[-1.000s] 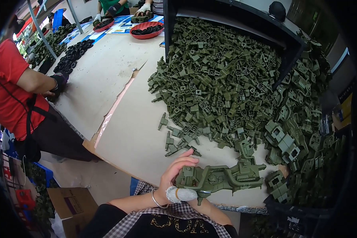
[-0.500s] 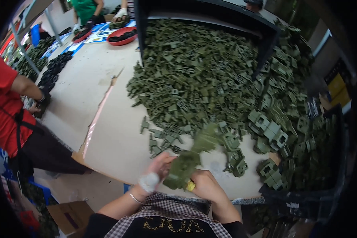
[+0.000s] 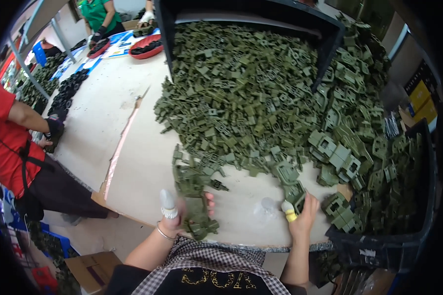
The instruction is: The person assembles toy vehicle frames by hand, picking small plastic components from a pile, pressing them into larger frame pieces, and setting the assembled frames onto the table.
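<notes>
My left hand (image 3: pixel 174 219), its thumb covered in white and raised, has its fingers around a long olive-green moulded plastic part (image 3: pixel 196 209) near the table's front edge. This part is partly smeared by motion. Further right, my right hand (image 3: pixel 304 216) has its fingertips on the near end of another olive-green plastic part (image 3: pixel 294 189), which lies on the table. Yellow tape wraps my right thumb, which presses at that part's edge. Beyond both hands spreads a large heap of small olive-green plastic pieces (image 3: pixel 241 98).
A black bin (image 3: pixel 379 250) with larger green parts stands at right. Other large parts (image 3: pixel 337 152) pile beside the heap. A black tray wall (image 3: pixel 253 12) frames the heap's back. Co-workers, one in a red shirt (image 3: pixel 5 132), work at left near red bowls (image 3: pixel 146 47).
My hands have moved apart. My left hand has shifted left with the green part, now lower; my right hand has let go and moved right to another part.
</notes>
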`<state>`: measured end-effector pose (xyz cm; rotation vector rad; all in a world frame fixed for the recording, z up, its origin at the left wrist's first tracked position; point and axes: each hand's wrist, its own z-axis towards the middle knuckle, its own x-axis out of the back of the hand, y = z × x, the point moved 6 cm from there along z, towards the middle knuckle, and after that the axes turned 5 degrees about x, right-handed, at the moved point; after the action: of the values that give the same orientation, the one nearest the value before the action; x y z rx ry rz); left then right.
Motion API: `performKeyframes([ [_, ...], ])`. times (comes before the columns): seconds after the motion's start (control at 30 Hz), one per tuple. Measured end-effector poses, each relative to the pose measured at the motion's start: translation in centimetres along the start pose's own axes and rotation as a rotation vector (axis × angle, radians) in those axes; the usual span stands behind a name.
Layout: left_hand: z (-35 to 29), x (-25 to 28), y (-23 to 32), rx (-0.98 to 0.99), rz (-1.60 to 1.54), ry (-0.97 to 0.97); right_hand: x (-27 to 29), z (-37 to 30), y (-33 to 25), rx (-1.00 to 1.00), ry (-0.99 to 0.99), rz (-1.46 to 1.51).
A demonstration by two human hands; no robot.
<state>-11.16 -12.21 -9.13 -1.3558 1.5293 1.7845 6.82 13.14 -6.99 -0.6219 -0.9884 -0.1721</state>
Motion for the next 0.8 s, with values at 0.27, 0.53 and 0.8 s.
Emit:
performKeyframes([
  [0.27, 0.9, -2.3, 0.7, -0.229, 0.136, 0.180, 0.1, -1.2, -11.6, -0.132, 0.097, 0.922],
  [0.53, 0.1, -3.8, 0.9, -0.338, 0.446, 0.300, -1.8, -0.7, -16.8, 0.477, -0.009, 0.550],
  [0.8, -0.2, -3.1, -0.3, -0.307, 0.403, 0.422, -1.9, -1.7, -17.3, 0.541, 0.026, 0.479],
])
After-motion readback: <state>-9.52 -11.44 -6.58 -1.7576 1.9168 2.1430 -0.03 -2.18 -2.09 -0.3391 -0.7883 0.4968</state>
